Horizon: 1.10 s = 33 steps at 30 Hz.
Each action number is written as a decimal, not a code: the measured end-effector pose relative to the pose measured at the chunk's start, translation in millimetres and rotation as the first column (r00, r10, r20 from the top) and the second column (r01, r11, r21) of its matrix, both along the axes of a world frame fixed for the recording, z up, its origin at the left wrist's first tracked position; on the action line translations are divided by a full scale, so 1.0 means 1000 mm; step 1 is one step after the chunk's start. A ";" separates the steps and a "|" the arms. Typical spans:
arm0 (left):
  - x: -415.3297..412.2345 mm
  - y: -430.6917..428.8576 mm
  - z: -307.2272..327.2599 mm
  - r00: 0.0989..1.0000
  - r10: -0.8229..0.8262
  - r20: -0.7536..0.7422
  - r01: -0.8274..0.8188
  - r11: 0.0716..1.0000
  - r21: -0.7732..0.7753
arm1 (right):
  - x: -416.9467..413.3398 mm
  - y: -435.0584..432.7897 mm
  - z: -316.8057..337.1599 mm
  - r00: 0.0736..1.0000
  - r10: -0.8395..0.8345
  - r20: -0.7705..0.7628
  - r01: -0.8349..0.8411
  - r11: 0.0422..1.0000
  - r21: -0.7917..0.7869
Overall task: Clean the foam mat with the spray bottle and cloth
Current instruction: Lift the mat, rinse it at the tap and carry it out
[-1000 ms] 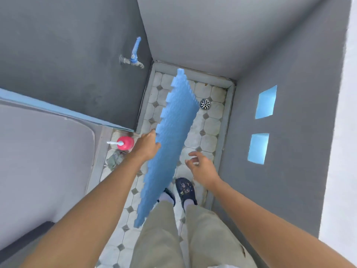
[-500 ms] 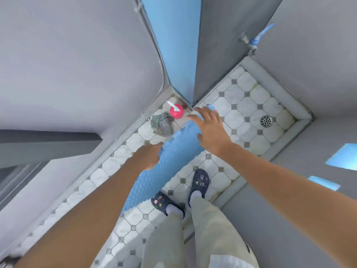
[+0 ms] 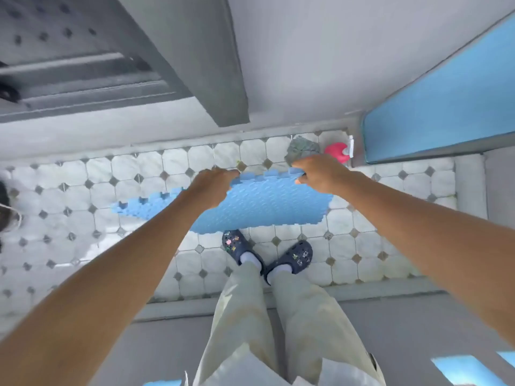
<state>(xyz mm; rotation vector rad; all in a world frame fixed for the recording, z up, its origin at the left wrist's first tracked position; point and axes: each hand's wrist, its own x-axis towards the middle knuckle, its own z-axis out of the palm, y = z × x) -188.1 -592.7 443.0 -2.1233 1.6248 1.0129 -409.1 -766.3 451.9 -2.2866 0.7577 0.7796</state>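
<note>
Foam mat (image 3: 259, 204) held above the tiled floor (image 3: 83, 190), its far edge pinched by fingers of left hand (image 3: 213, 185) and right hand (image 3: 317, 175). Cloth (image 3: 302, 150) and spray bottle (image 3: 338, 151) lie untouched at one o'clock; spraying and wiping apparently remain.

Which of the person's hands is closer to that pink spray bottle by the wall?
The right hand. It grips the blue foam mat's far edge just short of the pink spray bottle. The left hand grips the same edge farther away.
</note>
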 end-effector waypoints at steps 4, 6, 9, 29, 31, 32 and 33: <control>0.055 0.054 0.009 0.910 0.413 0.027 -0.376 0.852 -0.364 | 0.086 0.012 0.019 0.992 0.129 0.009 -0.129 0.991 0.027; 0.074 0.100 0.014 0.729 0.684 0.012 -0.564 0.611 -0.556 | 0.137 0.039 0.026 0.988 0.147 0.040 -0.150 0.986 0.078; 0.066 0.157 0.003 0.426 0.898 -0.107 -0.779 0.304 -0.549 | 0.190 0.066 0.032 0.992 0.067 0.103 -0.084 0.982 0.172; -0.061 0.372 -0.134 -0.752 -0.648 -0.121 0.254 -0.455 0.853 | 0.354 0.239 -0.029 0.983 -0.172 -0.067 0.170 0.699 0.694; -0.061 0.391 -0.154 -0.540 -0.808 -0.236 0.303 -0.449 0.840 | 0.361 0.254 -0.049 0.984 -0.152 -0.096 0.175 0.690 0.702; -0.058 0.398 -0.158 -0.495 -0.829 -0.260 0.327 -0.455 0.828 | 0.366 0.261 -0.059 0.986 -0.130 -0.108 0.168 0.687 0.707; -0.057 0.406 -0.167 -0.475 -0.835 -0.278 0.334 -0.463 0.821 | 0.372 0.270 -0.070 0.989 -0.107 -0.105 0.149 0.690 0.708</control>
